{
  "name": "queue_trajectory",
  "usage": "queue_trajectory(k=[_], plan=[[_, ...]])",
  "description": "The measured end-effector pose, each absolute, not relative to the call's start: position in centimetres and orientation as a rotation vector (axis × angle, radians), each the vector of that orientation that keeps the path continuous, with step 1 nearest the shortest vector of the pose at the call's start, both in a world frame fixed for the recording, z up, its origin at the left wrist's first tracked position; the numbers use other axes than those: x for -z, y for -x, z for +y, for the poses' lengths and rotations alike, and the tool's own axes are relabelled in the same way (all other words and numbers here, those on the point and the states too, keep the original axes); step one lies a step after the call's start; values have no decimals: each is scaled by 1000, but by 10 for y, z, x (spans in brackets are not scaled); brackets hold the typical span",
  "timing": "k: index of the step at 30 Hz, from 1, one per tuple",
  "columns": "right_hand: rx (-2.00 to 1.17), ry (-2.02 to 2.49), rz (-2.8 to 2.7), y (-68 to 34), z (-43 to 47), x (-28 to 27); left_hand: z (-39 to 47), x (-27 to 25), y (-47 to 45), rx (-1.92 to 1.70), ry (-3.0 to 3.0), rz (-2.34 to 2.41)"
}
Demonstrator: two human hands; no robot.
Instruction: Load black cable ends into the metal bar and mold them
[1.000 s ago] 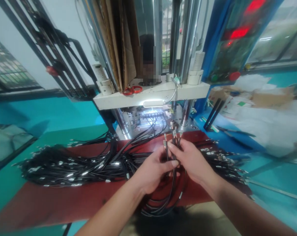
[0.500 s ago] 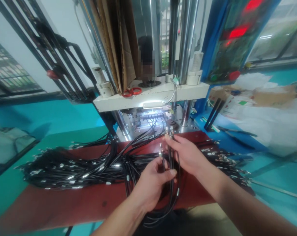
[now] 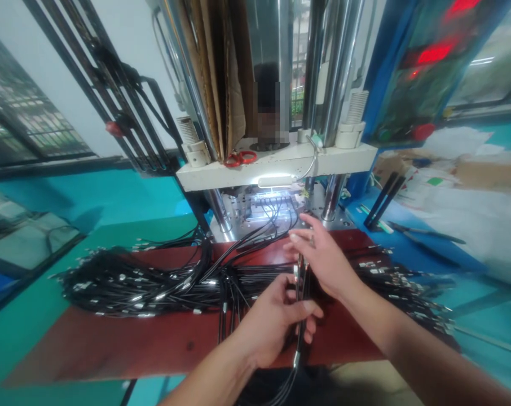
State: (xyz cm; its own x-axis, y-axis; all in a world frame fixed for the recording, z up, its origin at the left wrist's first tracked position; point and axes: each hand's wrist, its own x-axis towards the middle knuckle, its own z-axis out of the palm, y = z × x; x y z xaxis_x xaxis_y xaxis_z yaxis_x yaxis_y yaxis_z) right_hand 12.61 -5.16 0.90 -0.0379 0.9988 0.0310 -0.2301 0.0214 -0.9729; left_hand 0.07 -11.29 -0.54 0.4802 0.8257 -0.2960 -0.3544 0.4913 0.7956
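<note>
Several black cables (image 3: 299, 343) — bunched, in left hand (image 3: 274, 317)

Cables (image 3: 132, 287) lie across the board (image 3: 154, 349) before the press (image 3: 272, 51), scissors (image 3: 241, 158) on its plate (image 3: 306, 164).

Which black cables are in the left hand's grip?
The bunch passing through the left hand and hanging past the near edge of the red board; the other cables mostly lie across the board or run into the machine.

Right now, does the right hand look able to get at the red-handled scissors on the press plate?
Probably yes: the right hand has its fingers spread, and nothing visible blocks the red-handled scissors at the front of the white press plate; reach itself is hard to judge.
</note>
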Motion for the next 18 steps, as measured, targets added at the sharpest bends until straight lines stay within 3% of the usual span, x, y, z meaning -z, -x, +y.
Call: queue_trajectory(k=[8, 10, 14, 18], plan=[[-1175, 1201, -1427, -126, -64, 1, -95, 9, -16, -850, -715, 730], [-1043, 1273, -1691, -152, -70, 2, -90, 12, -13, -872, -756, 755], [-490, 1249, -2470, -233, -73, 11, -84, 14, 3, -801, -825, 798], [-376, 1214, -2705, -274, -52, 14, -84, 13, 12, -780, -821, 809]])
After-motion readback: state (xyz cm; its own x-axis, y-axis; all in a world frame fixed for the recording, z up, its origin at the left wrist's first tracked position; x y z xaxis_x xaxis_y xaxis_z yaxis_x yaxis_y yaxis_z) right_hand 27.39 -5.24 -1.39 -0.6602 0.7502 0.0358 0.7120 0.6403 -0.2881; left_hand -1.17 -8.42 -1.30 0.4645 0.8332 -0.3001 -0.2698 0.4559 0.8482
